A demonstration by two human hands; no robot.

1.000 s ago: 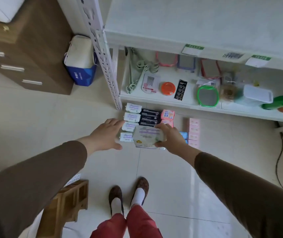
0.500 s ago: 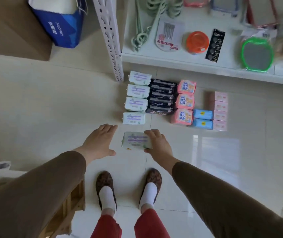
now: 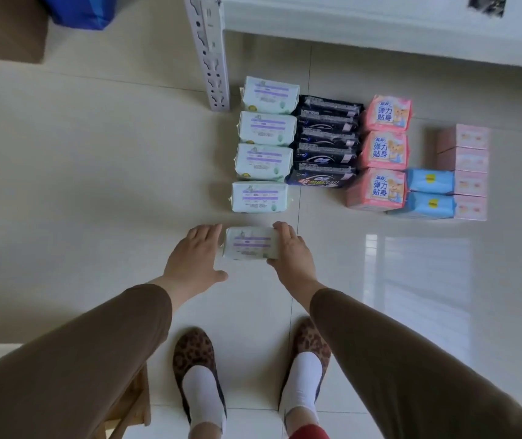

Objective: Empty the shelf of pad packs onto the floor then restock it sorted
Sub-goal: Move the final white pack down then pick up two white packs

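White pad pack [image 3: 251,243] now lower, both hands flanking it.

- white pack [image 3: 251,243] now down on floor, in line below the white column [image 3: 264,144]; was in the air 1 s ago
- left hand [image 3: 193,260] moves in, fingers now at pack's left end
- right hand [image 3: 289,248] keeps its grip on right end

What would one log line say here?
right hand: grips white purple-striped pad pack | left hand: open beside it | pack: on floor
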